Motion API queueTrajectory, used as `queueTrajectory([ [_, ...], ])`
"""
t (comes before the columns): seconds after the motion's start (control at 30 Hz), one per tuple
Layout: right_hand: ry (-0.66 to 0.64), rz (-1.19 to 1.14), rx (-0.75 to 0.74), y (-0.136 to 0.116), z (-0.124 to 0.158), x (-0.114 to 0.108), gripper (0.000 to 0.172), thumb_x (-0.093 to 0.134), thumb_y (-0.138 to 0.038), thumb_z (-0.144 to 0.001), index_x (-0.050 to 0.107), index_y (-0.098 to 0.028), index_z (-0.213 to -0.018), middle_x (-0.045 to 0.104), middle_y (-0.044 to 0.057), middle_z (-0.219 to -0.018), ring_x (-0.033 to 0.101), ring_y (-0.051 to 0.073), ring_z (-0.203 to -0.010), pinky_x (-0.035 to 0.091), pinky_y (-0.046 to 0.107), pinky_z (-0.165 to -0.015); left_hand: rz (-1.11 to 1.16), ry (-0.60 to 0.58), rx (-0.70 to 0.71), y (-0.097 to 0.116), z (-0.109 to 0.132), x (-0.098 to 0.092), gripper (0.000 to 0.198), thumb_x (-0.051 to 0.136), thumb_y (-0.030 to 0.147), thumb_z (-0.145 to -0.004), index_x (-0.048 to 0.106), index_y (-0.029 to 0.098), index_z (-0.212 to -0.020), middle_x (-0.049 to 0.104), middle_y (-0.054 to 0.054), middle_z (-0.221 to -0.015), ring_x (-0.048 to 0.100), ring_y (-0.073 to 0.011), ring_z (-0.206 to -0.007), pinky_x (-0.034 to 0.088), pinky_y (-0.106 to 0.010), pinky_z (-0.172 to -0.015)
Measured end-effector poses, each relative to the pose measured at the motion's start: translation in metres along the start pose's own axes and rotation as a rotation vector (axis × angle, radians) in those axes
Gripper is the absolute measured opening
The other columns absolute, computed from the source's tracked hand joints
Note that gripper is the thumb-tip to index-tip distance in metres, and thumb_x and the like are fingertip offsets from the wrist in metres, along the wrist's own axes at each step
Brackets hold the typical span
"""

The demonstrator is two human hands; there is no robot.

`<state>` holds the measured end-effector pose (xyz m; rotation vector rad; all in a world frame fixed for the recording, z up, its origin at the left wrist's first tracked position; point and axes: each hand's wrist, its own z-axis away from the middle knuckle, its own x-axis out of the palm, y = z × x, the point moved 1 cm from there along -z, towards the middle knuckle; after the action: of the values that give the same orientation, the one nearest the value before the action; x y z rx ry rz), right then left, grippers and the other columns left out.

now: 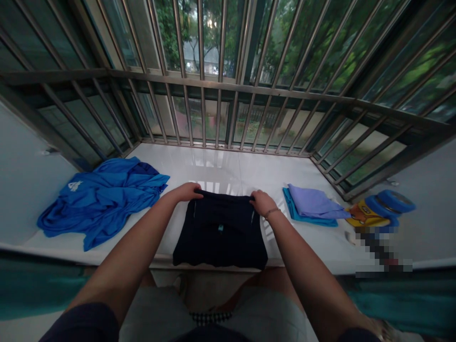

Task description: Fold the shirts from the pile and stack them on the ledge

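A folded dark navy garment point(221, 232) lies on the white window ledge point(228, 166) right in front of me. My left hand point(187, 191) grips its far left corner with the fingers curled over the cloth. At the far right corner my right hand point(262, 202) pinches the same garment; a thin bracelet sits on that wrist. Both forearms reach straight forward over the ledge's front edge.
A crumpled bright blue shirt point(103, 197) lies at the left. Folded lilac and teal cloths point(313, 205) are stacked at the right, beside a yellow and blue item point(377, 211). Metal window bars point(213, 95) close off the ledge behind and at both sides.
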<state>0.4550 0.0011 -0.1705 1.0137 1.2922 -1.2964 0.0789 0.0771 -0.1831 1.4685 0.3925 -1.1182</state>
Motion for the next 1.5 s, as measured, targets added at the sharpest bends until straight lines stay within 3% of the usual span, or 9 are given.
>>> queueTrajectory([
  [0.17, 0.282, -0.010, 0.043, -0.007, -0.012, -0.035, 0.023, 0.059, -0.024, -0.108, 0.070, -0.019, -0.128, 0.065, 0.016, -0.135, 0.061, 0.028, -0.119, 0.052, 0.038, -0.098, 0.020, 0.286, 0.004, 0.020, -0.008, -0.019, 0.017, 0.069, 0.034, -0.087, 0.068, 0.023, -0.099, 0.075, -0.003, -0.094, 0.068, -0.0242, -0.093, 0.051, -0.034, -0.084],
  [0.3, 0.505, -0.128, -0.129, -0.002, 0.028, -0.037, 0.019, 0.058, -0.020, -0.106, 0.070, -0.018, -0.120, 0.068, 0.017, -0.134, 0.061, 0.031, -0.123, 0.051, 0.045, -0.110, 0.085, 0.446, 0.178, 0.029, 0.040, -0.014, 0.015, 0.063, 0.031, -0.095, 0.066, 0.025, -0.108, 0.078, -0.006, -0.116, 0.069, -0.0266, -0.112, 0.053, -0.042, -0.103],
  [0.53, 0.325, -0.222, -0.317, 0.028, 0.157, 0.053, 0.034, 0.051, -0.006, -0.095, 0.072, -0.023, -0.115, 0.073, 0.012, -0.138, 0.066, 0.030, -0.130, 0.053, 0.053, -0.114, 0.016, 0.202, 0.315, 0.005, 0.180, 0.080, 0.025, 0.064, 0.012, -0.087, 0.070, 0.027, -0.105, 0.073, -0.009, -0.145, 0.065, -0.0305, -0.137, 0.053, -0.053, -0.117],
  [0.67, 0.253, -0.275, -0.251, 0.038, 0.195, 0.084, 0.038, 0.049, -0.007, -0.096, 0.074, -0.024, -0.119, 0.072, 0.012, -0.143, 0.067, 0.029, -0.132, 0.054, 0.053, -0.114, -0.024, 0.200, 0.251, -0.006, 0.222, 0.115, 0.023, 0.062, 0.021, -0.099, 0.072, 0.029, -0.117, 0.067, -0.010, -0.156, 0.062, -0.0326, -0.145, 0.046, -0.062, -0.126],
  [0.97, 0.400, -0.062, 0.283, 0.016, 0.176, 0.088, 0.047, 0.065, -0.063, -0.102, 0.071, -0.019, -0.117, 0.077, 0.020, -0.101, 0.077, 0.033, -0.091, 0.060, 0.042, -0.079, -0.016, 0.298, 0.206, 0.005, 0.203, 0.120, 0.022, 0.062, 0.036, -0.106, 0.074, 0.027, -0.122, 0.074, -0.012, -0.144, 0.068, -0.0337, -0.136, 0.053, -0.058, -0.119],
  [1.13, 0.208, -0.191, 0.278, 0.015, 0.157, 0.084, 0.029, 0.069, -0.050, -0.100, 0.071, -0.022, -0.098, 0.078, 0.016, -0.096, 0.079, 0.032, -0.091, 0.058, 0.038, -0.076, 0.038, 0.305, 0.207, 0.015, 0.199, 0.119, 0.022, 0.061, 0.038, -0.107, 0.075, 0.028, -0.121, 0.074, -0.011, -0.143, 0.068, -0.0324, -0.136, 0.055, -0.055, -0.118],
  [1.3, 0.343, -0.331, 0.443, 0.035, 0.148, 0.038, 0.023, 0.066, -0.045, -0.095, 0.071, -0.023, -0.102, 0.078, 0.009, -0.088, 0.075, 0.028, -0.080, 0.054, 0.036, -0.071, 0.233, 0.347, 0.152, 0.031, 0.208, 0.110, 0.028, 0.058, 0.044, -0.108, 0.076, 0.029, -0.124, 0.073, -0.010, -0.145, 0.067, -0.0306, -0.136, 0.054, -0.053, -0.121],
  [1.4, 0.503, -0.350, 0.333, 0.010, 0.143, 0.008, 0.023, 0.063, -0.035, -0.095, 0.071, -0.023, -0.112, 0.078, 0.011, -0.102, 0.073, 0.030, -0.090, 0.056, 0.040, -0.080, 0.426, 0.328, 0.043, 0.039, 0.201, 0.112, 0.037, 0.053, 0.052, -0.108, 0.077, 0.028, -0.123, 0.078, -0.009, -0.136, 0.071, -0.0291, -0.129, 0.059, -0.049, -0.112],
  [1.5, 0.544, -0.318, -0.054, -0.046, 0.138, -0.004, 0.030, 0.059, -0.016, -0.094, 0.072, -0.023, -0.120, 0.075, 0.014, -0.123, 0.068, 0.031, -0.113, 0.054, 0.046, -0.100, 0.652, 0.284, -0.117, 0.044, 0.182, 0.117, 0.053, 0.049, 0.067, -0.104, 0.078, 0.024, -0.117, 0.081, -0.011, -0.124, 0.075, -0.0309, -0.118, 0.066, -0.045, -0.093],
])
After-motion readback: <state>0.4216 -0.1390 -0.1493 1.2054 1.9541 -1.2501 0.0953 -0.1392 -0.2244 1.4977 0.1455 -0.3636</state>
